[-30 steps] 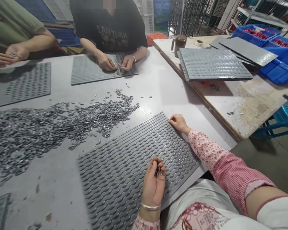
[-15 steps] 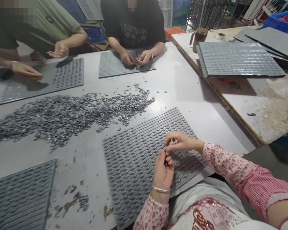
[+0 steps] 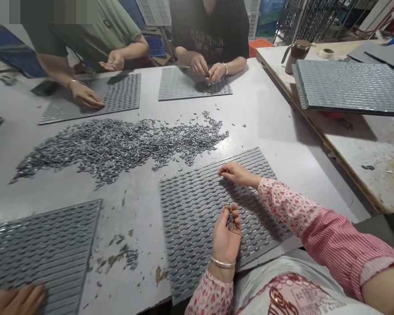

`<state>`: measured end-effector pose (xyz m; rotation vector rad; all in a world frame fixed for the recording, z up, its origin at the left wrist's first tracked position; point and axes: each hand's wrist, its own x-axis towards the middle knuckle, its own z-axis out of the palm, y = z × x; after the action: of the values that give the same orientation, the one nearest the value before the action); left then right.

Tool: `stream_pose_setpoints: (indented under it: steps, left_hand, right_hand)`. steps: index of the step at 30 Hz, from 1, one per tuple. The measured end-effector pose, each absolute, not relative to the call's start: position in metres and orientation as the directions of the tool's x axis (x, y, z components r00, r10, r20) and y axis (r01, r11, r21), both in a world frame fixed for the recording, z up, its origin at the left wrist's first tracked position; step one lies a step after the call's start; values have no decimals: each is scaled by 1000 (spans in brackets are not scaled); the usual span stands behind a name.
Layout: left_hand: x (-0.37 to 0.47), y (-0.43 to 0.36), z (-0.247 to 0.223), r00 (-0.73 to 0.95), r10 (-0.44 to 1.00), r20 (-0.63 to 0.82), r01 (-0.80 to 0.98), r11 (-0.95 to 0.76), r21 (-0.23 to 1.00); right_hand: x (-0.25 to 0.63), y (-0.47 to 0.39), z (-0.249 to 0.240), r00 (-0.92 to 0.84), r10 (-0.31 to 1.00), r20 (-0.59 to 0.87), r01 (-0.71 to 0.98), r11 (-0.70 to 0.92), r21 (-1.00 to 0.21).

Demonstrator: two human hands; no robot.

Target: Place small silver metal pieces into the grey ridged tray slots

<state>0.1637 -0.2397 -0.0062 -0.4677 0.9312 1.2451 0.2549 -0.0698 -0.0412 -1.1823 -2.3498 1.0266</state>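
A grey ridged board (image 3: pixel 190 227) lies on the table in front of me, with wavy rows across it. Over its lower middle my left hand (image 3: pixel 228 234), palm up with curled fingers, holds several small grey pieces (image 3: pixel 230 218). My right hand (image 3: pixel 234 173) is over the upper part of the board, its fingers pinched together at the upper rows. What sits between those fingertips is too small to make out. Beyond the board lies a long pile of small grey oval pieces (image 3: pixel 118 146).
Two people work across the table at a left board (image 3: pixel 123 94) and a middle board (image 3: pixel 170 83). Another person's hand (image 3: pixel 19 299) rests on a board (image 3: pixel 52 245) at lower left. Stacked boards (image 3: pixel 351 85) and a brown-lidded mug (image 3: pixel 297 54) stand on the right table.
My right hand has left my left hand and moved up and left over the board. The view has shifted left, and another person's hand has appeared at lower left.
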Motion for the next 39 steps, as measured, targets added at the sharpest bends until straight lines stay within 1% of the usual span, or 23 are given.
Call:
stream_pose_setpoints:
  steps: [1,4,6,11,13,17,20,21,22,24,25,26,27,28,29,30,32,34,35,36,37,39]
  left_hand:
    - [163,-240,-6,24,592,-806,-942,282,179]
    - [159,-241,-7,-14,607,-795,-944,254,211]
    - [157,-242,-9,-13,607,-795,-939,267,219]
    - [154,-245,-14,14,586,-810,-944,276,183]
    - [155,-246,-16,16,594,-805,-942,280,187]
    - [156,-246,-16,-15,643,-766,-937,259,236]
    - [156,-244,-15,-39,652,-758,-942,228,245]
    - [156,-243,-14,-42,646,-762,-944,225,242]
    - [156,-242,-14,-41,640,-767,-945,224,238]
    - [155,-241,-13,-40,634,-773,-945,226,234]
    - [155,-240,-12,-39,635,-772,-946,226,234]
    - [156,-239,-12,-36,640,-767,-947,225,231]
    - [156,-238,-11,-29,650,-759,-948,223,227]
    - [157,-237,-11,-21,664,-748,-949,222,224]
    - [158,-237,-10,-15,677,-736,-949,222,224]
    - [159,-236,-10,-14,682,-731,-948,224,227]
    - [161,-235,-8,-18,669,-743,-944,233,233]
    - [160,-235,-5,-18,649,-760,-939,249,235]
    - [160,-235,-4,-10,643,-766,-937,262,232]
    - [159,-236,-3,3,641,-768,-935,274,225]
    - [158,-236,-3,16,638,-770,-935,283,215]
    - [156,-238,-4,50,632,-773,-939,294,179]
  right_hand:
    - [250,-67,-46,-616,787,-35,586,429,-687]
    - [240,-64,-56,-602,797,-43,625,437,-647]
    - [237,-65,-61,-597,801,-44,649,449,-614]
    - [233,-68,-66,-598,801,-32,682,487,-545]
    - [232,-68,-68,-598,801,-28,689,496,-528]
    - [231,-69,-70,-582,813,-18,700,489,-520]
    - [233,-73,-63,-566,824,3,696,480,-534]
    - [235,-76,-59,-564,825,10,687,476,-548]
    - [239,-80,-53,-573,819,5,659,465,-591]
    - [249,-93,-41,-654,754,-62,520,389,-761]
    - [254,-101,-34,-725,680,-107,410,301,-861]
    - [260,-109,-29,-796,588,-140,303,188,-934]
    - [265,-117,-24,-843,515,-155,221,69,-973]
    - [268,-124,-21,-870,466,-163,168,-31,-985]
    - [271,-129,-19,-874,455,-167,133,-106,-985]
    - [272,-132,-18,-862,478,-170,106,-159,-982]
    - [273,-130,-21,-797,581,-165,53,-205,-977]
    - [273,-116,-26,-689,710,-149,49,-160,-986]
    - [273,-107,-30,-626,766,-144,99,-105,-990]
    - [273,-97,-33,-574,808,-134,200,-20,-980]
    - [273,-87,-37,-540,833,-119,329,79,-941]
    - [271,-70,-44,-537,839,-91,542,260,-799]
